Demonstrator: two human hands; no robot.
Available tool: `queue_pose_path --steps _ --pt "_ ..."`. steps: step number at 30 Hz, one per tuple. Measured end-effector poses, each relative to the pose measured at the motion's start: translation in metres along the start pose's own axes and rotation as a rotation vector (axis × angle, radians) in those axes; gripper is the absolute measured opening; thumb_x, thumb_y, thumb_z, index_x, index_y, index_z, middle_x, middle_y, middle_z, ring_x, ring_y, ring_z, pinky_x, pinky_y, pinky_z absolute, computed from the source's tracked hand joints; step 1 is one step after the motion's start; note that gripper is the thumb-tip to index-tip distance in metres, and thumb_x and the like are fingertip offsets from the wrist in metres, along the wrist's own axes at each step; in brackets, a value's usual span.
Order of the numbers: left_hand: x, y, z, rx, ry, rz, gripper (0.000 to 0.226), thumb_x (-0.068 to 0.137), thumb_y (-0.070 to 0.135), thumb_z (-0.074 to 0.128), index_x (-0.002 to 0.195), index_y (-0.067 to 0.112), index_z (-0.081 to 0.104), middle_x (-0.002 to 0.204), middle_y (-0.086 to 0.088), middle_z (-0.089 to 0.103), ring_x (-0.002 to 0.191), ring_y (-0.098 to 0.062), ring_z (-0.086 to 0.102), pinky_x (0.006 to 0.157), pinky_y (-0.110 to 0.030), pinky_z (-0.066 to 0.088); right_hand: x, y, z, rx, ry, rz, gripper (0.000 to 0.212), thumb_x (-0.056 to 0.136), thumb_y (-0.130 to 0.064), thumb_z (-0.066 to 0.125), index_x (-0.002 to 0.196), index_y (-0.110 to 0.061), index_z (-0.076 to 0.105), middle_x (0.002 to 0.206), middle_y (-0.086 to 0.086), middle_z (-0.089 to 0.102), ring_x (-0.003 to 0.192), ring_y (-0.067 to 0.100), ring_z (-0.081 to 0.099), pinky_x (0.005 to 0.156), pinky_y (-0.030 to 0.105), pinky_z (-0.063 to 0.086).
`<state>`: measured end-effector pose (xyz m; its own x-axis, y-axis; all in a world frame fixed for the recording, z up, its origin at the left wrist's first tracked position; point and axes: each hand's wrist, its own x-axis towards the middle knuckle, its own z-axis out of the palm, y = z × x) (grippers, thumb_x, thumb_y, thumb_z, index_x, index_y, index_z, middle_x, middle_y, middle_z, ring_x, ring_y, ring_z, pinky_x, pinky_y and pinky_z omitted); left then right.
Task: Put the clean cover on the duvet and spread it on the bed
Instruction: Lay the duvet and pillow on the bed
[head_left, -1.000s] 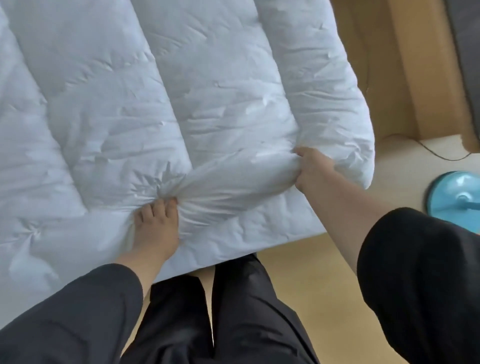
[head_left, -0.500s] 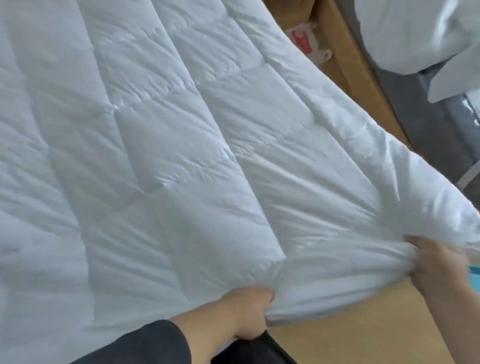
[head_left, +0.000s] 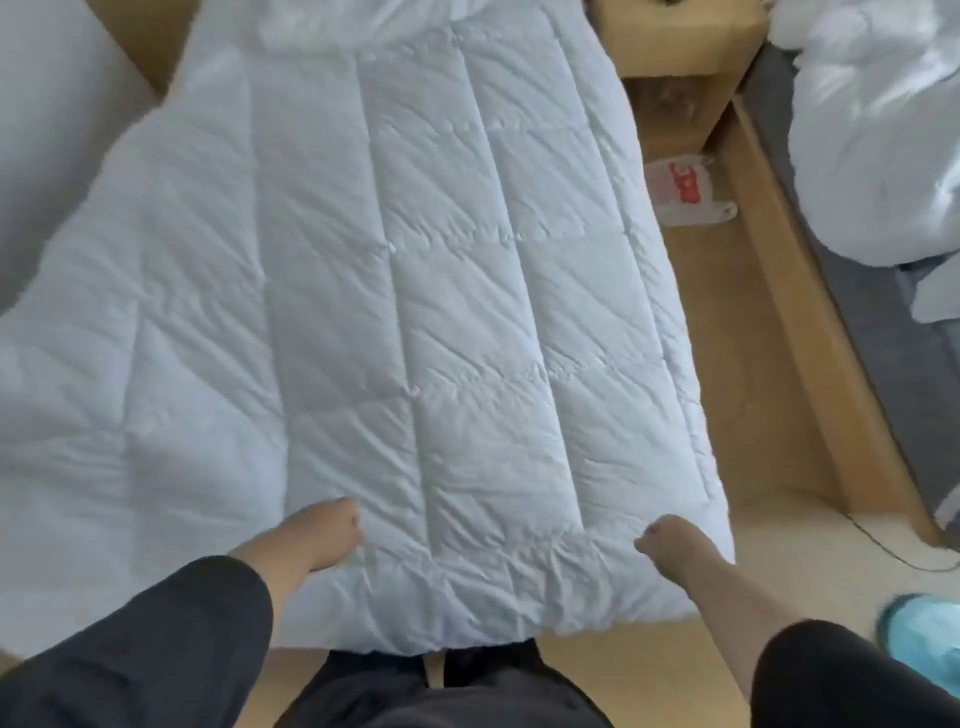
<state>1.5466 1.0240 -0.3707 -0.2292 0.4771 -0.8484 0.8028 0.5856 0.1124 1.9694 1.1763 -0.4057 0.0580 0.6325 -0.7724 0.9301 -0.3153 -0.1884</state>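
Note:
The white quilted duvet (head_left: 415, 312) lies spread lengthwise over the bed, its near edge hanging just in front of my legs. My left hand (head_left: 327, 535) grips the duvet close to that near edge, fingers curled into the fabric. My right hand (head_left: 670, 540) grips it near the front right corner in the same way. A crumpled white bundle of bedding (head_left: 878, 130) lies on a second bed at the right; I cannot tell whether it is the cover.
A wooden bedside cabinet (head_left: 680, 47) stands between the beds, with a white plastic bag with red print (head_left: 685, 192) on the floor below it. The right bed has a wooden frame (head_left: 795, 312) and grey sheet. A light blue object (head_left: 924, 634) and a thin cable (head_left: 883, 545) lie at my right.
The duvet was lifted and stretched between both hands; now it lies flat along the bed. Both hands have come down with it and keep hold near the front edge.

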Motion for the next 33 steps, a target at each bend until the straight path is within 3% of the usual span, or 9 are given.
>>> queue_pose_path --steps 3,6,8,13,17,21,24,33 --pt "-0.054 -0.066 0.000 -0.204 0.057 -0.072 0.018 0.097 0.027 0.038 0.080 0.021 0.041 0.073 0.003 0.041 0.060 -0.015 0.034 0.062 -0.033 0.028 -0.036 -0.106 0.019 -0.118 -0.042 -0.257 0.026 0.091 -0.031 0.066 0.114 -0.020 0.064 0.107 0.001 0.064 0.100 0.023 0.060 0.074 0.027 0.040" --pt "-0.111 -0.131 0.020 -0.384 0.151 -0.119 0.016 0.096 0.036 0.043 0.091 0.025 0.054 0.090 0.009 0.059 0.075 -0.012 0.054 0.070 -0.028 0.042 -0.087 -0.202 0.060 -0.302 -0.152 -0.494 0.021 0.089 -0.037 0.063 0.108 -0.031 0.057 0.100 -0.006 0.059 0.087 0.014 0.057 0.065 0.025 0.041" --pt "-0.149 -0.180 0.039 -0.519 0.210 -0.168 0.017 0.096 0.040 0.045 0.102 0.029 0.057 0.105 0.008 0.062 0.088 -0.010 0.058 0.074 -0.023 0.044 -0.130 -0.259 0.097 -0.412 -0.187 -0.632 0.023 0.088 -0.039 0.062 0.109 -0.032 0.056 0.104 -0.006 0.059 0.087 0.011 0.057 0.067 0.026 0.043" --pt "-0.242 -0.318 0.113 -0.799 0.397 -0.317 0.012 0.095 0.040 0.050 0.098 0.033 0.060 0.103 0.013 0.063 0.091 -0.004 0.058 0.073 -0.022 0.044 -0.243 -0.361 0.215 -0.783 -0.274 -0.955 0.036 0.090 -0.047 0.060 0.123 -0.032 0.057 0.125 -0.004 0.061 0.104 0.017 0.059 0.082 0.031 0.044" --pt "-0.312 -0.427 0.191 -1.014 0.566 -0.472 0.009 0.095 0.035 0.059 0.095 0.029 0.065 0.100 0.009 0.066 0.091 -0.010 0.063 0.076 -0.027 0.049 -0.323 -0.407 0.321 -0.837 -0.310 -1.036 0.029 0.089 -0.049 0.059 0.115 -0.034 0.056 0.112 -0.006 0.062 0.094 0.011 0.063 0.078 0.027 0.049" --pt "-0.367 -0.494 0.244 -1.103 0.592 -0.567 0.011 0.095 0.039 0.059 0.093 0.028 0.064 0.095 0.009 0.067 0.087 -0.012 0.064 0.079 -0.026 0.048 -0.381 -0.440 0.397 -0.920 -0.375 -1.071 0.032 0.091 -0.048 0.059 0.118 -0.032 0.058 0.121 -0.007 0.060 0.096 0.007 0.059 0.075 0.023 0.047" --pt "-0.387 -0.529 0.250 -1.119 0.606 -0.574 0.011 0.095 0.041 0.059 0.094 0.031 0.064 0.093 0.011 0.068 0.085 -0.006 0.063 0.072 -0.023 0.046 -0.410 -0.467 0.435 -0.958 -0.365 -1.090 0.027 0.092 -0.047 0.057 0.115 -0.032 0.058 0.117 -0.009 0.060 0.094 0.005 0.059 0.075 0.021 0.045" --pt "-0.376 -0.648 0.214 -1.123 0.495 -0.553 0.012 0.094 0.044 0.057 0.096 0.034 0.062 0.093 0.011 0.067 0.083 -0.002 0.061 0.071 -0.021 0.045 -0.451 -0.574 0.557 -1.161 -0.418 -1.134 0.038 0.097 -0.043 0.053 0.129 -0.025 0.056 0.131 -0.003 0.059 0.115 0.018 0.058 0.098 0.032 0.048"
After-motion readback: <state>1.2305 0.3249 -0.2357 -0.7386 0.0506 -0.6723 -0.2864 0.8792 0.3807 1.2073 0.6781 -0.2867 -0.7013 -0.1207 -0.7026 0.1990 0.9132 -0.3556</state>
